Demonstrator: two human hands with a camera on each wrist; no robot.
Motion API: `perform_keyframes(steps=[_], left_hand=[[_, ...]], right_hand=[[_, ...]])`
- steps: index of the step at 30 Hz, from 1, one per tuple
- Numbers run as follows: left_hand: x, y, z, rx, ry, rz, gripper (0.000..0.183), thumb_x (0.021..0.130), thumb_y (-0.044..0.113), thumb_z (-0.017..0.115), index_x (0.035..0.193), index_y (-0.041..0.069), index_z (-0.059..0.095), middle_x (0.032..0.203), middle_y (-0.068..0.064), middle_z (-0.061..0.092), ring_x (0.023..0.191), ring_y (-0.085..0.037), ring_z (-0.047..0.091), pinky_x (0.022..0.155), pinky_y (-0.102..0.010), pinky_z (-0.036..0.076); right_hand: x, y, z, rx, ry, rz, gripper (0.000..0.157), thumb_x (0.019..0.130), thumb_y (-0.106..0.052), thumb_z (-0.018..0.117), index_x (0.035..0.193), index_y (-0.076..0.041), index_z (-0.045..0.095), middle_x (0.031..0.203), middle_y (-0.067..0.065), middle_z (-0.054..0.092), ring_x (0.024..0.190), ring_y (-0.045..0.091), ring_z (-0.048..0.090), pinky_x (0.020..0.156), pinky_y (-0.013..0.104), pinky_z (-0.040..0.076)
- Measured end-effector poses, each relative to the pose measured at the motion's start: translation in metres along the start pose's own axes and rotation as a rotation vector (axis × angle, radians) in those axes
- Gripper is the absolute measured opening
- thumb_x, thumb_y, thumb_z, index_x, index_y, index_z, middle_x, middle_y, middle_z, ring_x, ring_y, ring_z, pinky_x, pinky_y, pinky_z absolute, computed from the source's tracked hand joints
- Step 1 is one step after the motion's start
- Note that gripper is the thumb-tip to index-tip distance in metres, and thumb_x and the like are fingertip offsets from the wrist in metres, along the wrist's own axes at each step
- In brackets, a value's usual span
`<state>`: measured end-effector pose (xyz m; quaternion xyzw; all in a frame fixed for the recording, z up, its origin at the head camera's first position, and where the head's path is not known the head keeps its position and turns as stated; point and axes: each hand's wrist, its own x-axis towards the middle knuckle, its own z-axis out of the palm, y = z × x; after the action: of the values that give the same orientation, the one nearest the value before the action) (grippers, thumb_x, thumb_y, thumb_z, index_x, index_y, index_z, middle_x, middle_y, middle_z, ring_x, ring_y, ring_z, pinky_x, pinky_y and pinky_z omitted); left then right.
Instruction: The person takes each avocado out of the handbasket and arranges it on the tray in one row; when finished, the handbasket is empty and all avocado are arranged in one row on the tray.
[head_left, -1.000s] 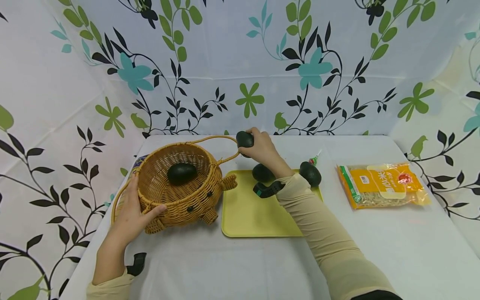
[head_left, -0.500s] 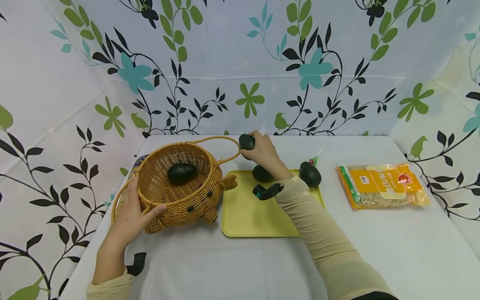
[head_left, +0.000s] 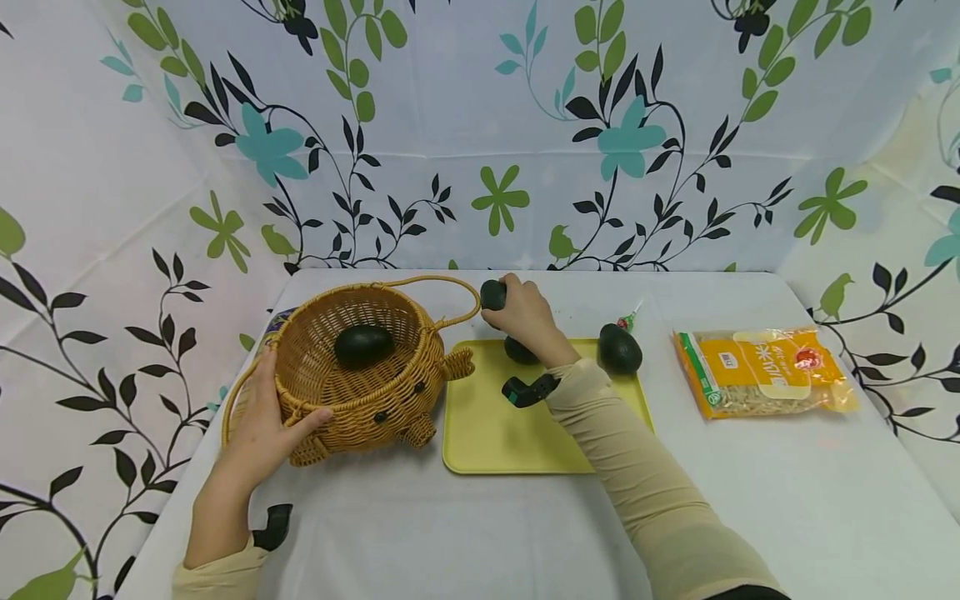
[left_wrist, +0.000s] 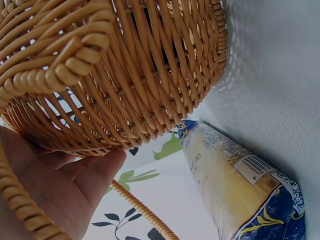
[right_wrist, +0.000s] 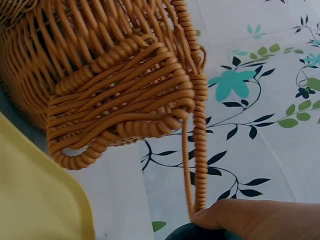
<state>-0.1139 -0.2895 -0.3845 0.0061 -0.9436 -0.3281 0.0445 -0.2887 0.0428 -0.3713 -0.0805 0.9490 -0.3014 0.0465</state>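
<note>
In the head view, my right hand [head_left: 523,310] pinches a dark green avocado [head_left: 492,294] beside the loop handle at the basket's right; in the right wrist view, only that avocado's top edge [right_wrist: 200,233] shows under the thumb. My left hand [head_left: 258,425] rests against the near left side of the wicker basket [head_left: 397,400], its thumb straight along the front rim. The left wrist view shows its fingers [left_wrist: 107,167] touching the woven wall. Another avocado [head_left: 363,347] lies inside the basket. Two more, one partly hidden by my right forearm [head_left: 519,351], one at right [head_left: 620,348], are at the yellow tray [head_left: 480,442].
An orange packet of grain [head_left: 772,371] lies at the right of the white table. A small red and green wrapped item [head_left: 627,320] sits behind the tray. Behind the basket's left side lies a blue-ended clear packet [left_wrist: 240,175]. Patterned cloth hangs at the back.
My right hand, pinching the avocado, has come down slightly and a touch to the right, beside the basket's handle. My left hand and the basket have stayed put.
</note>
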Motion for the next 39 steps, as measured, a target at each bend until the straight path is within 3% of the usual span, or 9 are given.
perform_keyframes(steps=[5, 11, 16, 26, 30, 36, 39], left_hand=[[-0.001, 0.0, 0.0, -0.002, -0.001, 0.0, 0.11, 0.083, 0.045, 0.068, 0.151, 0.022, -0.016, 0.159, -0.01, -0.015, 0.143, -0.049, 0.002, 0.099, -0.076, 0.018], [-0.001, 0.0, 0.0, -0.003, -0.002, -0.003, 0.11, 0.083, 0.045, 0.068, 0.151, 0.022, -0.016, 0.159, -0.01, -0.015, 0.143, -0.049, 0.002, 0.099, -0.076, 0.019], [-0.001, -0.001, 0.001, 0.002, -0.008, -0.015, 0.11, 0.083, 0.046, 0.067, 0.15, 0.023, -0.017, 0.159, -0.011, -0.015, 0.143, -0.05, 0.002, 0.098, -0.077, 0.02], [0.0, 0.0, 0.001, 0.0, -0.012, -0.004, 0.11, 0.083, 0.046, 0.067, 0.15, 0.022, -0.017, 0.159, -0.01, -0.016, 0.143, -0.05, 0.001, 0.098, -0.077, 0.019], [0.001, 0.001, 0.0, -0.001, -0.015, -0.003, 0.11, 0.083, 0.046, 0.067, 0.15, 0.022, -0.018, 0.158, -0.012, -0.016, 0.142, -0.05, 0.0, 0.098, -0.077, 0.019], [0.001, 0.0, -0.001, 0.0, -0.009, -0.004, 0.111, 0.083, 0.046, 0.067, 0.15, 0.022, -0.018, 0.158, -0.014, -0.015, 0.142, -0.05, 0.001, 0.098, -0.077, 0.019], [0.001, 0.0, -0.001, -0.004, -0.009, -0.005, 0.111, 0.083, 0.046, 0.067, 0.15, 0.022, -0.018, 0.158, -0.012, -0.015, 0.143, -0.049, 0.0, 0.098, -0.077, 0.018]], right_hand=[[-0.004, 0.001, 0.01, -0.072, -0.007, -0.012, 0.059, 0.085, -0.036, 0.066, 0.133, -0.007, 0.046, 0.121, 0.021, 0.054, 0.106, 0.035, 0.057, 0.085, 0.046, 0.052], [-0.01, -0.004, 0.023, -0.197, 0.014, -0.025, 0.061, 0.084, -0.04, 0.067, 0.129, -0.006, 0.047, 0.111, 0.019, 0.055, 0.089, 0.034, 0.061, 0.073, 0.043, 0.055], [-0.015, -0.004, 0.037, -0.297, 0.038, -0.035, 0.057, 0.081, -0.042, 0.07, 0.119, -0.003, 0.052, 0.104, 0.018, 0.054, 0.084, 0.033, 0.059, 0.069, 0.042, 0.054], [-0.032, 0.021, 0.054, -0.514, 0.108, -0.07, 0.046, 0.079, -0.038, 0.072, 0.094, 0.0, 0.052, 0.093, 0.016, 0.053, 0.076, 0.03, 0.054, 0.064, 0.037, 0.051], [-0.036, 0.035, 0.054, -0.536, 0.133, -0.069, 0.046, 0.08, -0.039, 0.07, 0.096, -0.001, 0.05, 0.094, 0.015, 0.051, 0.075, 0.029, 0.052, 0.062, 0.037, 0.05], [-0.043, 0.051, 0.048, -0.542, 0.18, -0.078, 0.046, 0.082, -0.035, 0.067, 0.112, -0.004, 0.052, 0.099, 0.019, 0.052, 0.077, 0.032, 0.052, 0.063, 0.04, 0.05], [-0.047, 0.057, 0.046, -0.538, 0.217, -0.095, 0.041, 0.081, -0.033, 0.066, 0.107, -0.003, 0.055, 0.095, 0.019, 0.052, 0.075, 0.033, 0.052, 0.064, 0.042, 0.049]])
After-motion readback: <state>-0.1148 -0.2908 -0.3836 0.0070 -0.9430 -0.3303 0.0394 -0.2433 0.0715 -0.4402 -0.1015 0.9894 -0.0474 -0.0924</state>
